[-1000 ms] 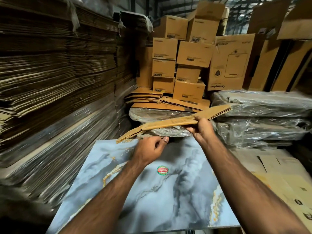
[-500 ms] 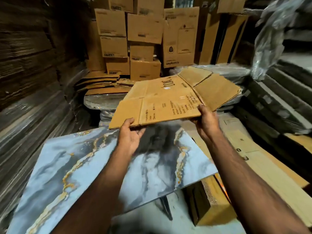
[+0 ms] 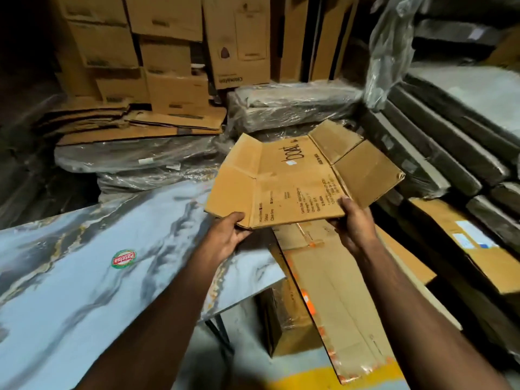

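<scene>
**Flattened carton held in both hands above the table corner**

From the head camera, the only view on my screen, I see the flattened cardboard box [image 3: 295, 178] held up in mid-air, printed face up and tilted a little, its flaps spread out to the left and to the far right. It is clear of every surface. It hangs over the far right corner of the marble-patterned tabletop [image 3: 84, 291] and over the long flat carton [image 3: 337, 305] that lies on the floor below.

The left hand [image 3: 225, 235] pinches the near edge of the box close to its left fold, thumb on top. Its fingers curl underneath, where I cannot see them. The right hand [image 3: 354, 223] grips the same near edge further right, thumb pressed on the printed panel beside the text block. The rest of its fingers are tucked under the board and out of sight.

A round green and red sticker [image 3: 123, 258] sits on the tabletop, well to the left of the hands. Under the table's right corner stands a brown box [image 3: 284, 319], just beside the long flat carton.

Behind the held box I see plastic-wrapped bundles [image 3: 281, 108], with a pile of flat cardboard [image 3: 140, 125] lying on the bundles to the left. Stacked cartons [image 3: 168, 52] rise against the back. Along the right side run dark wrapped slabs [image 3: 450, 142], laid in rows. A yellow stripe [image 3: 281, 375] crosses the floor at the bottom of the view.
</scene>
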`<action>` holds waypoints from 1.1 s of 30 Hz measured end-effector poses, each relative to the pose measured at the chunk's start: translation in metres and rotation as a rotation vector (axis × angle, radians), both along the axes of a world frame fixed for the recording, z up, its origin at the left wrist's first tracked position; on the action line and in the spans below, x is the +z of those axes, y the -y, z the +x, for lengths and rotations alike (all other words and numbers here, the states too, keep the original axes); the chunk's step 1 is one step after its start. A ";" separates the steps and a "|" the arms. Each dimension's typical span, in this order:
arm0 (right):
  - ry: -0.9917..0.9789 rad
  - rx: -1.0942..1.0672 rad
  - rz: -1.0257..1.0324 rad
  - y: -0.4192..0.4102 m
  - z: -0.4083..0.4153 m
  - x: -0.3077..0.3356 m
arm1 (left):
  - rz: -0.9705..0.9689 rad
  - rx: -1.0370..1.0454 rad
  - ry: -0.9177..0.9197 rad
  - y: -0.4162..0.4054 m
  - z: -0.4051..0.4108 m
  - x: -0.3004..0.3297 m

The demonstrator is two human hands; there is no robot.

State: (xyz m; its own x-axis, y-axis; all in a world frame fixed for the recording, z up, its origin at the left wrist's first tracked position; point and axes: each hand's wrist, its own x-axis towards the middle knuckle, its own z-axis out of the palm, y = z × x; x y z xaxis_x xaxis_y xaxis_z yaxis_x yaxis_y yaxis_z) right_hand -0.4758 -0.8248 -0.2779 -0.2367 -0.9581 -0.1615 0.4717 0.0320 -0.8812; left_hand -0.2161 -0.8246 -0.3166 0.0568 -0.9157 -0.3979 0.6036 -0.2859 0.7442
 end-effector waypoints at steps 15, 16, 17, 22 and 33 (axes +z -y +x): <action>0.189 -0.109 0.246 0.063 -0.146 -0.112 | 0.267 0.081 -0.036 0.049 -0.175 -0.087; 0.195 -0.095 0.253 0.061 -0.144 -0.117 | 0.282 0.083 -0.055 0.050 -0.184 -0.089; 0.167 -0.072 0.275 0.058 -0.141 -0.124 | 0.295 0.075 -0.066 0.052 -0.195 -0.092; 0.072 -0.072 0.439 0.035 -0.120 -0.157 | 0.359 -0.008 -0.011 0.038 -0.231 -0.112; 0.057 -0.112 0.380 0.010 -0.126 -0.200 | 0.361 -0.221 0.139 0.024 -0.208 -0.156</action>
